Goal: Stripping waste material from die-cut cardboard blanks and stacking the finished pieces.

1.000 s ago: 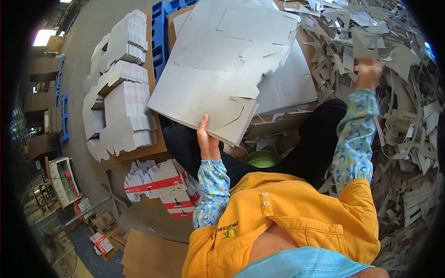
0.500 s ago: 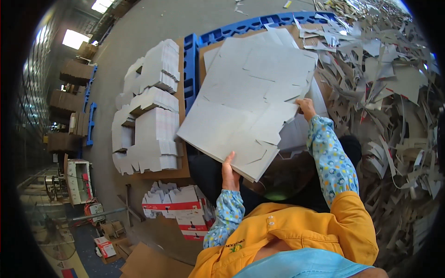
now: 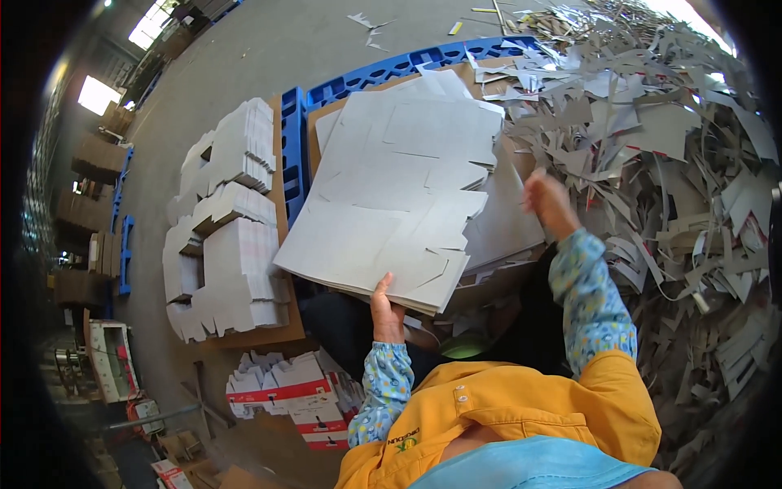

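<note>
My left hand (image 3: 386, 312) grips the near edge of a stack of die-cut cardboard sheets (image 3: 391, 179), its thumb on top and the other fingers hidden beneath. The sheets are pale grey, with cut lines across them and notches along the right edge. My right hand (image 3: 551, 204) is off the stack, up in the air to its right. Motion blurs its fingers, so I cannot make out whether it holds anything. More pale sheets (image 3: 509, 216) lie under the stack on its right side.
A blue plastic pallet (image 3: 294, 155) lies beneath and behind the sheets. Trimmed cardboard blanks (image 3: 236, 253) stand piled on the left. Red-and-white cartons (image 3: 314, 399) are on the floor at lower left. A large heap of cardboard scraps (image 3: 652, 163) covers the right side.
My right hand has let go of the stack's right edge and moved away from it. My left hand keeps its grip. The whole view has shifted slightly.
</note>
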Demonstrator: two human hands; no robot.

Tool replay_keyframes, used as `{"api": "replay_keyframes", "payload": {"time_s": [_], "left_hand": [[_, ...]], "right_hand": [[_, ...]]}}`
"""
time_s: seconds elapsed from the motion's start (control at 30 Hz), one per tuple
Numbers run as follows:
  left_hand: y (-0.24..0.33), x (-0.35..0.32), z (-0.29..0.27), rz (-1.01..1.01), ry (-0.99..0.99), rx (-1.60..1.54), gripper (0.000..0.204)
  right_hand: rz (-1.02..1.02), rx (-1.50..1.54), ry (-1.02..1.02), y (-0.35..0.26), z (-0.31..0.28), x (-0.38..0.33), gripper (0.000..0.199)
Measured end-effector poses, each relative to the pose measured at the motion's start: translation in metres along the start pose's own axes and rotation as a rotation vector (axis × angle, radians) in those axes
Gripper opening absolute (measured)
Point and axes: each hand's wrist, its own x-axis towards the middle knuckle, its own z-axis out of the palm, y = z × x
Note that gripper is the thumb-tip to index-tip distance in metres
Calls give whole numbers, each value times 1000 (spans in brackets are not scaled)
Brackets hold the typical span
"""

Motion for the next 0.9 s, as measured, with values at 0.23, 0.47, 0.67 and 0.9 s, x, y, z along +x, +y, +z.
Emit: {"api": "replay_keyframes", "payload": {"time_s": [0.23, 0.47, 0.67, 0.9], "left_hand": [[-6, 15, 21, 32, 30, 49, 39], [12, 33, 48, 13, -69, -46, 41], [26, 85, 109, 58, -222, -64, 43], [34, 95, 152, 2, -283, -109, 39]], "right_hand": [[411, -170, -210, 78, 113, -68, 45], [361, 556, -176, 120, 127, -49, 37], [-14, -18, -191, 39, 135, 4, 34], [-14, 513, -31, 8, 155, -6, 32]]}}
